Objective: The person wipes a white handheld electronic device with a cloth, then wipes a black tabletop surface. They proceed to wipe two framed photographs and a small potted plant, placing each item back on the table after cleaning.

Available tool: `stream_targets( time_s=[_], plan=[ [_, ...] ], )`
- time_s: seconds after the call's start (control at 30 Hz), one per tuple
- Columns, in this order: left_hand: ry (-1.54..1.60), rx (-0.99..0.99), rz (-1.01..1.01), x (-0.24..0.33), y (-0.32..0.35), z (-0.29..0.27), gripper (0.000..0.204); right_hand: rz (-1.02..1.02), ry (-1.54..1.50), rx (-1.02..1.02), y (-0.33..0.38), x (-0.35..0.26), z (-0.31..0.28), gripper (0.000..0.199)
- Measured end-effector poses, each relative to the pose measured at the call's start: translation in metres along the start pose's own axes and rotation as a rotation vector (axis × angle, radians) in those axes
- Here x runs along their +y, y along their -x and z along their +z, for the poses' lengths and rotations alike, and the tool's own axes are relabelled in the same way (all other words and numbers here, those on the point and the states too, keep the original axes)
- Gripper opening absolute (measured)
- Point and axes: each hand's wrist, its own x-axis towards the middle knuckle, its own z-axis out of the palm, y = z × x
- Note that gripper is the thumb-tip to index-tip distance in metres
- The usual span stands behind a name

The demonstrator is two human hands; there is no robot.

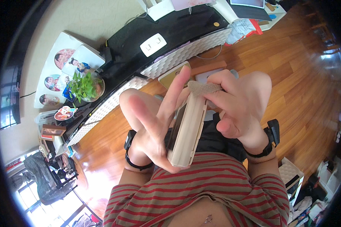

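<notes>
A flat beige case [186,130] with a woven strap [202,87] at its top end is held upright in front of my chest. My left hand [153,121] cradles its lower end in the palm, with the index and middle fingers stretched up along its left face. My right hand [238,108] grips the right side near the top, fingers curled over the strap. Both wrists wear black bands.
A wooden floor [291,75] lies below. A low black-topped cabinet [140,41] with white woven fronts runs across the upper left, carrying a potted green plant [85,86], a white socket block [153,44] and illustrated cards. A white basket [291,174] stands at the lower right.
</notes>
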Motion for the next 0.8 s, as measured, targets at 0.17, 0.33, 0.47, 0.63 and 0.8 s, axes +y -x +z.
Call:
stream_targets(
  time_s=[0.17,0.33,0.47,0.63,0.8],
  plan=[
    [-0.023,-0.033,-0.014,-0.010,-0.002,-0.010,0.155,-0.358,0.029,0.019,0.003,-0.031,0.014,0.075],
    [0.096,0.090,0.036,-0.033,-0.013,-0.004,0.145,-0.441,-0.105,0.051,0.008,-0.042,0.019,0.062],
    [0.120,0.208,0.046,-0.027,-0.019,0.003,0.138,-0.454,-0.066,0.068,0.013,-0.044,0.025,0.055],
    [0.131,0.270,-0.176,0.000,-0.008,0.005,0.140,-0.500,-0.266,-0.100,0.001,-0.026,0.020,0.038],
    [0.047,0.346,-0.118,0.004,-0.005,0.022,0.136,-0.296,-0.468,-0.031,-0.006,-0.017,0.020,0.033]
  ],
)
